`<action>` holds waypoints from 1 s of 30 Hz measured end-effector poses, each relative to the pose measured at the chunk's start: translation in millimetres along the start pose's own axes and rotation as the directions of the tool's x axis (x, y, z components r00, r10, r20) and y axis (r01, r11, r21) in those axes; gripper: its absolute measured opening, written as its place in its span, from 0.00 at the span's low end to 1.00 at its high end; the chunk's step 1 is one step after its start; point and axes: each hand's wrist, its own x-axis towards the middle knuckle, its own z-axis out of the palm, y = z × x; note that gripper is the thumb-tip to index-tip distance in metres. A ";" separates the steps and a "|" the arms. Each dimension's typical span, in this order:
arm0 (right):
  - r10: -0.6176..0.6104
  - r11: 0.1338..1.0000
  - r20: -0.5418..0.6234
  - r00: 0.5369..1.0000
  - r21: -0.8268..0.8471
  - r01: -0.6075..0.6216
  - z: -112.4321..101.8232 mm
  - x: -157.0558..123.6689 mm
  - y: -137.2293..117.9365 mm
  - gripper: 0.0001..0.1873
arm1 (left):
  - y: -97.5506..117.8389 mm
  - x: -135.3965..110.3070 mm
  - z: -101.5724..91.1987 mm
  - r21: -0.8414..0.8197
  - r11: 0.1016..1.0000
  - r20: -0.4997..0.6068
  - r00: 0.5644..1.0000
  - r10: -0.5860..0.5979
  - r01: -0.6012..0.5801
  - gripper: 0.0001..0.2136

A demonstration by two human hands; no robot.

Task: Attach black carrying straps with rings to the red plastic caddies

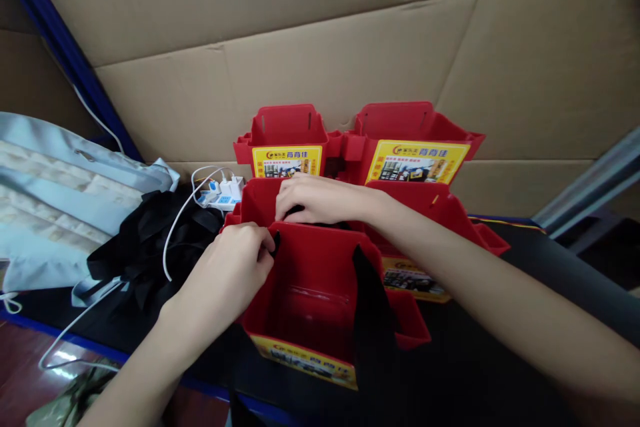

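A red plastic box [313,260] with a yellow printed label stands nearest me, open at the top. A black strap [370,300] comes through a slot at the right of its back wall and hangs down in front. At the wall's left slot, my left hand [240,250] is closed, with a bit of black strap showing at its fingertips. My right hand [320,199] reaches behind the same wall, its fingers curled down around black strap; the fingertips are partly hidden.
Behind stand more red boxes, including one at back left [287,123] and one at back right [395,120]. Leftward are a heap of black straps [155,247], a power strip [220,199] with white cables and a light-blue bag [65,200]. Cardboard [325,67] forms the backdrop.
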 end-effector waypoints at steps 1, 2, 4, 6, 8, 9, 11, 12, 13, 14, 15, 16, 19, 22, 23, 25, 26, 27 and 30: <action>0.009 1.000 0.013 1.000 -0.014 -0.009 0.9 0.5 1.5 0.09 | 0.1 -2.6 1.5 0.028 1.000 0.000 1.000 0.009 -0.009 0.12; 0.018 0.999 0.014 1.000 -0.041 -0.018 1.6 0.1 2.7 0.08 | -0.2 -5.5 2.9 0.057 0.998 0.000 1.000 0.018 -0.018 0.13; 0.037 0.990 -0.018 0.999 -0.134 -0.039 2.7 -2.4 3.6 0.09 | -2.4 -10.9 5.1 0.097 0.995 -0.002 0.999 0.039 -0.039 0.16; 0.051 0.968 -0.046 0.998 -0.242 -0.061 3.8 -5.8 2.0 0.11 | -6.9 -14.0 5.9 0.079 0.994 0.001 0.997 0.074 -0.074 0.18; 0.066 0.942 -0.054 0.996 -0.327 -0.080 5.4 -8.5 -1.2 0.10 | -12.9 -14.3 5.3 0.010 0.994 0.015 0.994 0.107 -0.107 0.18; 0.077 0.929 -0.055 0.996 -0.359 -0.091 6.2 -9.4 -3.0 0.09 | -15.9 -13.8 4.8 -0.029 0.993 0.025 0.993 0.117 -0.117 0.18; 0.098 0.904 -0.059 0.993 -0.412 -0.113 7.7 -10.0 -5.9 0.07 | -21.0 -12.5 4.1 -0.089 0.989 0.038 0.992 0.119 -0.116 0.18; 0.103 0.893 -0.064 0.993 -0.434 -0.120 8.3 -9.9 -7.1 0.07 | -22.9 -12.0 4.2 -0.109 0.988 0.041 0.993 0.114 -0.109 0.18; 0.104 0.881 -0.067 0.992 -0.456 -0.123 8.7 -9.5 -8.2 0.08 | -24.3 -11.8 4.5 -0.126 0.987 0.044 0.993 0.110 -0.104 0.19; 0.107 0.867 -0.072 0.992 -0.482 -0.129 9.0 -9.0 -9.3 0.08 | -25.2 -11.8 5.1 -0.140 0.985 0.047 0.993 0.106 -0.099 0.19; 0.116 0.847 -0.083 0.990 -0.511 -0.143 9.2 -8.4 -10.4 0.08 | -25.9 -12.0 5.9 -0.152 0.984 0.053 0.993 0.105 -0.095 0.19; 0.135 0.823 -0.100 0.986 -0.542 -0.168 9.3 -7.8 -11.6 0.09 | -26.4 -12.3 6.7 -0.162 0.982 0.059 0.993 0.103 -0.092 0.19; 0.230 0.737 -0.177 0.957 -0.611 -0.290 10.1 -6.8 -14.2 0.10 | -27.7 -13.3 8.7 -0.180 0.980 0.083 0.992 0.099 -0.083 0.20; 0.310 0.692 -0.214 0.926 -0.617 -0.375 11.1 -8.3 -11.0 0.11 | -29.1 -13.2 8.8 -0.176 0.980 0.107 0.988 0.110 -0.090 0.21; 0.346 0.680 -0.222 0.911 -0.610 -0.407 11.0 -9.4 -8.4 0.12 | -29.0 -12.9 8.3 -0.167 0.981 0.113 0.987 0.114 -0.095 0.21; 0.421 0.650 -0.252 0.872 -0.586 -0.483 9.5 -11.7 -2.0 0.15 | -27.4 -11.6 6.6 -0.145 0.984 0.118 0.985 0.122 -0.105 0.21; 0.435 0.655 -0.258 0.863 -0.567 -0.500 8.1 -12.7 0.9 0.15 | -25.7 -10.7 5.4 -0.137 0.984 0.120 0.985 0.127 -0.110 0.21; 0.419 0.695 -0.240 0.876 -0.537 -0.479 6.4 -13.3 3.1 0.15 | -23.4 -9.5 4.2 -0.130 0.985 0.122 0.984 0.133 -0.117 0.21; 0.183 0.919 -0.067 0.981 -0.343 -0.195 1.5 -11.4 4.8 0.16 | -15.2 -5.4 1.1 -0.088 0.986 0.113 0.982 0.150 -0.141 0.19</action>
